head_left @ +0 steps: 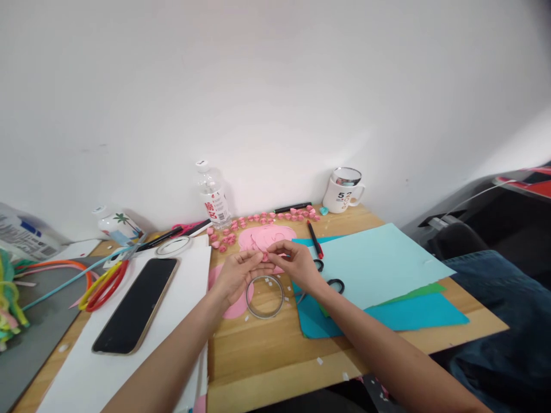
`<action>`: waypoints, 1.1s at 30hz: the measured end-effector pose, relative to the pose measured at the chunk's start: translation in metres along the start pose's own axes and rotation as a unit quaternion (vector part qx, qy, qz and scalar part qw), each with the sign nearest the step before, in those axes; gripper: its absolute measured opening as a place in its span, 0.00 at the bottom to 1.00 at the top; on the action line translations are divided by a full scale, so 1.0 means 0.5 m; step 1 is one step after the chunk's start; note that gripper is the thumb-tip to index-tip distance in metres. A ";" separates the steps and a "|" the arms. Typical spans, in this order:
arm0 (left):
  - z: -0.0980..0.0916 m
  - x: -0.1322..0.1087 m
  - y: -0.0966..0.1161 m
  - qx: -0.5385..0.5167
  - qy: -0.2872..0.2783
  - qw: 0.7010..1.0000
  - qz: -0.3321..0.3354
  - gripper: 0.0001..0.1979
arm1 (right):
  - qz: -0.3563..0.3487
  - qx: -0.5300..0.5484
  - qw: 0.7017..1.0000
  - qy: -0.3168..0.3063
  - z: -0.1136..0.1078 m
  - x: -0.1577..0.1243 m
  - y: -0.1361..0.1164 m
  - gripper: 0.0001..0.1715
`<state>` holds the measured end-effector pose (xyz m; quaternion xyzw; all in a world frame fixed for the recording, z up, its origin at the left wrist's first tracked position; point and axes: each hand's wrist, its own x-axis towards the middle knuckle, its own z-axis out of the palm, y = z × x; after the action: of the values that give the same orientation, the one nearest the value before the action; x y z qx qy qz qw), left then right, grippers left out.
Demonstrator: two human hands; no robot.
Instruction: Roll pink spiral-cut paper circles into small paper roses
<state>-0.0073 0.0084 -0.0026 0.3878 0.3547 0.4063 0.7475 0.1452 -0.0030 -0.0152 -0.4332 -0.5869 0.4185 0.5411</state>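
Observation:
Over the middle of the wooden table, my left hand and my right hand meet fingertip to fingertip. Pinched between them is a small pink paper piece, mostly covered by the fingers. Behind it lies a pile of pink paper cutouts, with another pink paper sheet partly under my left hand. A roll of tape rests flat just below the hands. Several small rolled pink paper pieces sit in rows toward the wall. Black-handled scissors lie beside my right wrist.
Light blue paper tops darker blue sheets at right. A mug and a plastic bottle stand by the wall. White sheets carry a phone and red-and-yellow scissors at left. A red-capped pen lies behind my right hand.

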 end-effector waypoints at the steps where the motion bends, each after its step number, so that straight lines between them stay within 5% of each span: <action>1: 0.000 0.000 0.000 -0.002 0.003 1.000 -0.005 0.07 | -0.003 -0.008 1.000 0.004 0.001 -0.001 0.000 0.07; 9: 0.004 0.000 0.006 -0.032 0.000 0.999 -0.015 0.06 | -0.137 -0.094 0.985 0.034 0.004 -0.007 -0.005 0.05; 15: 0.004 0.000 0.007 -0.049 -0.001 0.999 -0.005 0.05 | -0.249 -0.214 0.944 0.040 0.005 -0.011 0.002 0.06; 23: 0.002 -0.002 0.000 -0.007 -0.007 1.000 0.016 0.08 | -0.246 -0.276 0.929 0.010 0.008 -0.012 0.025 0.07; 33: 0.011 -0.005 -0.001 0.021 -0.009 0.999 0.023 0.08 | -0.231 -0.287 0.929 0.043 0.008 -0.010 0.036 0.04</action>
<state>-0.0033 0.0046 0.0002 0.4149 0.3471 0.4123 0.7331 0.1423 -0.0031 -0.0341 -0.4403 -0.7419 0.0768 0.4999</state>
